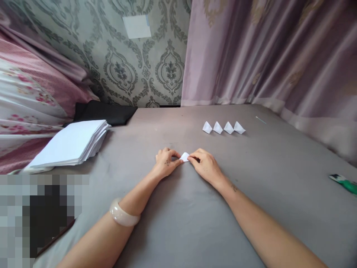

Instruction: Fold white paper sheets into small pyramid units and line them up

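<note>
A small folded piece of white paper (185, 156) lies between my two hands, just above or on the grey cloth surface (178, 230). My left hand (166, 162) pinches its left corner between thumb and fingers. From the other side, my right hand (205, 166) grips the right edge with its fingertips. The paper has a pointed top; its lower folds are too small to make out. Farther back and to the right, several white folded paper boats (218, 127) stand in a row, apart from my hands.
At the left lies a thick stack of white paper (69, 143), with a black folded item (108, 112) behind it. A green-handled tool (344, 182) rests at the right edge. Near the curtain (223, 56) is a thin pale stick (261, 119). A patterned wall (145, 67) bounds the back.
</note>
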Available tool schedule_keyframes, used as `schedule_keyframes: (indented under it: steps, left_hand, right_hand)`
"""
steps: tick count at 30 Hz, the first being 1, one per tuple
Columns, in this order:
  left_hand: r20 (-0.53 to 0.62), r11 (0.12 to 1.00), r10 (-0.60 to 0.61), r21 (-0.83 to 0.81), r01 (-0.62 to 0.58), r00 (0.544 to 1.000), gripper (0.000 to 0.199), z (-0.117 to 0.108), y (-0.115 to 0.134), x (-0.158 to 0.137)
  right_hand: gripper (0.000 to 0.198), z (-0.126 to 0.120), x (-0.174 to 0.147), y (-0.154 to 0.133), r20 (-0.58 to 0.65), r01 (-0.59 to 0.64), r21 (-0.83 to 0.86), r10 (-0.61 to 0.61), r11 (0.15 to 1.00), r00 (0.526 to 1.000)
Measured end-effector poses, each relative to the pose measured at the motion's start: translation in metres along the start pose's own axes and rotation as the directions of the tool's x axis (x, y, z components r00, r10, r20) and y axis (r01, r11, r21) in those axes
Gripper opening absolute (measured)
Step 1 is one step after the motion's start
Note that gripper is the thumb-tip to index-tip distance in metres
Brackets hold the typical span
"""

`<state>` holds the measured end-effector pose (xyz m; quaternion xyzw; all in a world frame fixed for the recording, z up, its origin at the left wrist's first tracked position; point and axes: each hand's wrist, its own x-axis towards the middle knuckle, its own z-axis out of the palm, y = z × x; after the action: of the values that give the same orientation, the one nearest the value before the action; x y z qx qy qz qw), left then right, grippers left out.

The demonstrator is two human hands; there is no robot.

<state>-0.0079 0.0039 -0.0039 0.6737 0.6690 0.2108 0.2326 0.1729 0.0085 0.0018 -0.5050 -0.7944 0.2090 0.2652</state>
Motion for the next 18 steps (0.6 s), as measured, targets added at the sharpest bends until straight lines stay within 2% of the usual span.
schedule_keyframes:
  steps: [3, 6, 10, 12, 14, 16, 18]
  left_hand:
    - [-0.004, 1.000, 0.022, -0.020, -0.022, 1.000, 0.025, 0.000, 0.000, 0.000]
    - [-0.003, 0.995, 0.055, -0.079, -0.055, 0.999, 0.022, 0.000, 0.000, -0.002]
    - [0.037, 0.948, 0.104, -0.307, -0.088, 0.994, 0.022, -0.001, 0.002, -0.004]
    - [0.038, 0.880, 0.164, -0.457, -0.129, 0.986, 0.029, -0.001, 0.006, -0.006]
    - [0.045, 0.814, 0.213, -0.561, -0.152, 0.976, 0.039, -0.002, 0.011, -0.008]
    - [0.098, 0.792, 0.226, -0.598, -0.124, 0.969, 0.043, -0.003, 0.017, -0.011]
    - [0.162, 0.787, 0.200, -0.614, -0.060, 0.966, 0.041, -0.006, 0.022, -0.014]
  right_hand:
    - [0.023, 0.004, 0.004, 0.008, -0.055, -0.044, 0.053, 0.047, 0.998, 0.997]
    - [0.023, 0.004, 0.005, 0.013, -0.031, -0.018, 0.077, 0.020, 0.997, 0.999]
    - [0.013, -0.001, 0.006, 0.014, 0.016, -0.048, 0.217, 0.045, 0.975, 0.999]
    - [0.015, -0.004, 0.007, 0.013, 0.052, -0.074, 0.364, 0.059, 0.928, 0.997]
    - [0.021, -0.009, 0.007, 0.010, 0.106, -0.127, 0.533, 0.083, 0.836, 0.991]
    - [0.025, -0.013, 0.006, 0.008, 0.150, -0.184, 0.645, 0.113, 0.742, 0.982]
    - [0.028, -0.017, 0.005, 0.006, 0.164, -0.207, 0.674, 0.130, 0.709, 0.978]
